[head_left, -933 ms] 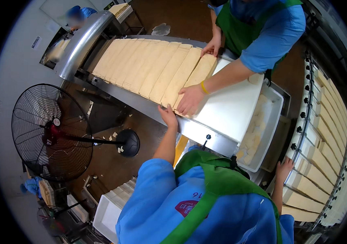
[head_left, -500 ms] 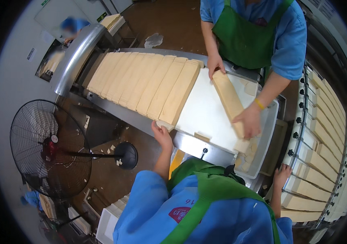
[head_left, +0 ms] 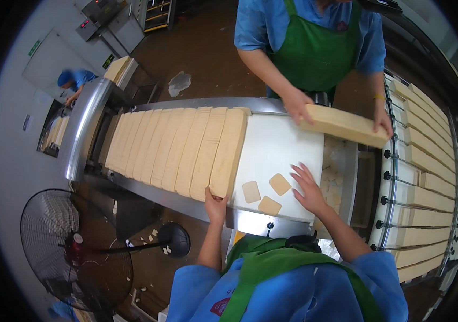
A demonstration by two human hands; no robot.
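A row of long pale beige blocks (head_left: 159, 147) lies side by side on the conveyor, left of the bare white belt (head_left: 272, 139). At the near end of the rightmost block (head_left: 228, 153), my left hand (head_left: 216, 205) grips the corner with thumb and fingers. My right hand (head_left: 308, 189) is open above the white belt, fingers spread, holding nothing. Three thin squarish slices lie between my hands: a left slice (head_left: 251, 191), a right slice (head_left: 280, 184) and a near slice (head_left: 269, 205). Across the belt, a co-worker's two hands hold another beige block (head_left: 347, 125) by its ends.
A white tray (head_left: 349, 177) with loose slices stands beyond the belt's right end. Further right, a second conveyor (head_left: 422, 188) carries more blocks between dividers. A metal hood (head_left: 87, 129) spans the left end. A black floor fan (head_left: 76, 249) stands at lower left.
My right hand has come from the right conveyor to above the white belt. Three loose slices now lie there. The co-worker has lifted a block away to the right. The view has shifted.
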